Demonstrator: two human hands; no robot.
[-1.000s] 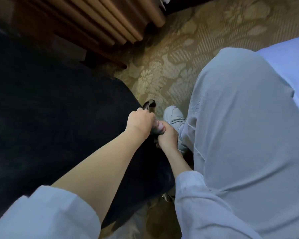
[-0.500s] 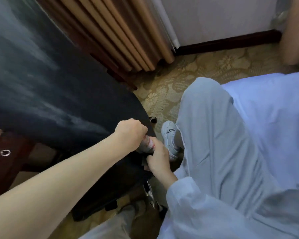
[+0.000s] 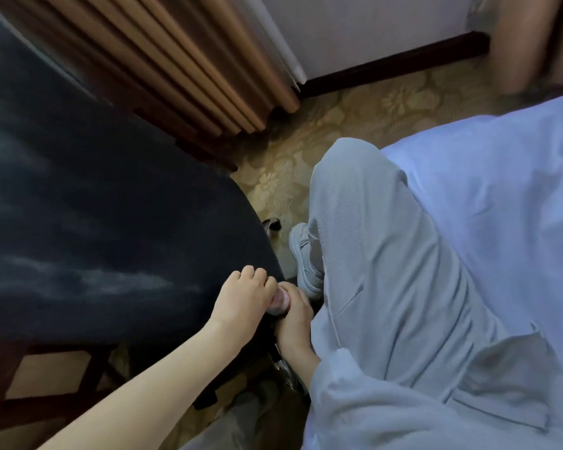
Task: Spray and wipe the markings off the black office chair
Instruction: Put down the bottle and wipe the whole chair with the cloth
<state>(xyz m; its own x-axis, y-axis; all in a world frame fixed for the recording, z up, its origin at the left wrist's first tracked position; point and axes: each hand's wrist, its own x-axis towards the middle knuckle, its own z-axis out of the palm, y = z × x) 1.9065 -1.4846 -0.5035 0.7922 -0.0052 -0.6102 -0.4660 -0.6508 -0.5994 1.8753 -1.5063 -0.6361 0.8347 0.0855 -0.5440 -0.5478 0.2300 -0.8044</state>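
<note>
The chair fills the left side, its black seat streaked with pale marks. At the seat's near right edge the hands meet. The left hand, fingers curled, and the right hand both grip a small pink thing (too blurred to name). A grey trouser leg and shoe crowd close on the right. A curtain and patterned carpet lie beyond.

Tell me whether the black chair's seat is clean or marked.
Marked: pale cloudy streaks cross the chair seat beside the left hand, which with the right hand grips a small pale object at the seat's edge.
</note>
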